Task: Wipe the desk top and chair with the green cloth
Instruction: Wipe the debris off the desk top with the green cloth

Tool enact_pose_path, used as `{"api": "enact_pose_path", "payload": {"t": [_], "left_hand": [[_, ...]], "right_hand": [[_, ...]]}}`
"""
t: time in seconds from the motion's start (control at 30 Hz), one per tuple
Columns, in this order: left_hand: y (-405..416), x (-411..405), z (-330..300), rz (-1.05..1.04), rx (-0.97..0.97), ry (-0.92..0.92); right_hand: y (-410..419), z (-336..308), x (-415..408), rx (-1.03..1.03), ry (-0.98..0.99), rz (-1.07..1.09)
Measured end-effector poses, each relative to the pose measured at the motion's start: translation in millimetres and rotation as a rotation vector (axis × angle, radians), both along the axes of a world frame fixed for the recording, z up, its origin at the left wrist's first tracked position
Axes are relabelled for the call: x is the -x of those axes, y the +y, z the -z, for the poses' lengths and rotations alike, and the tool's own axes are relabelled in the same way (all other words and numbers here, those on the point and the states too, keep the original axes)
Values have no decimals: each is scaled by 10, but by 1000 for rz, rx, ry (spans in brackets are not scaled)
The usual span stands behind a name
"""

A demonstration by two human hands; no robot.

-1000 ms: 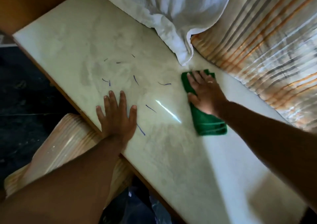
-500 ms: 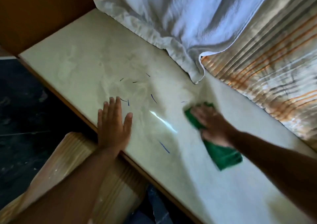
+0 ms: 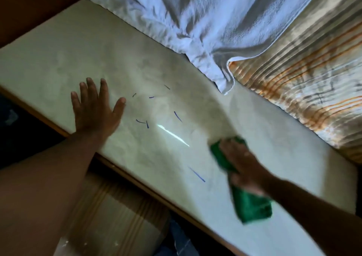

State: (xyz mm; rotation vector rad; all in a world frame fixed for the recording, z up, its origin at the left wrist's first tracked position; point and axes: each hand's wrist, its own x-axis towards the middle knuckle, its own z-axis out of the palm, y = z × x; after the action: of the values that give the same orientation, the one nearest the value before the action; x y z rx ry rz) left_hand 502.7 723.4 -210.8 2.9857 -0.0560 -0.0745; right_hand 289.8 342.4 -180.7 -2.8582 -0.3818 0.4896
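The pale marbled desk top [image 3: 64, 63] runs diagonally across the view, with several short blue pen marks [image 3: 177, 116] near its middle. My right hand [image 3: 242, 162] presses flat on the folded green cloth [image 3: 251, 204] at the desk's right part, blurred by motion. My left hand [image 3: 95, 108] lies flat on the desk near its front edge, fingers spread, holding nothing. The striped wooden chair [image 3: 109, 210] stands below the desk's front edge, partly hidden by my left forearm.
A white towel [image 3: 195, 16] hangs over the desk's back edge. A striped orange and grey curtain [image 3: 305, 83] runs along the back right. Dark floor [image 3: 19, 142] lies to the left of the chair.
My right hand has slid the green cloth toward me and to the right, away from the towel. My left hand has shifted left along the desk. The view has tilted.
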Motion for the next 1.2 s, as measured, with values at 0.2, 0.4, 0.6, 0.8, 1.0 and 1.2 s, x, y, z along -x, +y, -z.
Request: {"api": "enact_pose_path", "payload": {"t": [0.2, 0.4, 0.6, 0.8, 1.0, 1.2], "left_hand": [[50, -51, 53, -3, 8, -1], [41, -33, 22, -1, 8, 18], [49, -57, 61, -1, 17, 10], [60, -57, 56, 2, 40, 11], [78, -54, 45, 7, 62, 9], [64, -86, 89, 3, 57, -1]], "right_hand": [[269, 73, -1256, 95, -18, 465], [994, 109, 14, -70, 31, 47], [250, -24, -707, 90, 12, 490], [1345, 110, -204, 9, -13, 70], [405, -256, 804, 179, 103, -134], [643, -74, 50, 220, 108, -247]]}}
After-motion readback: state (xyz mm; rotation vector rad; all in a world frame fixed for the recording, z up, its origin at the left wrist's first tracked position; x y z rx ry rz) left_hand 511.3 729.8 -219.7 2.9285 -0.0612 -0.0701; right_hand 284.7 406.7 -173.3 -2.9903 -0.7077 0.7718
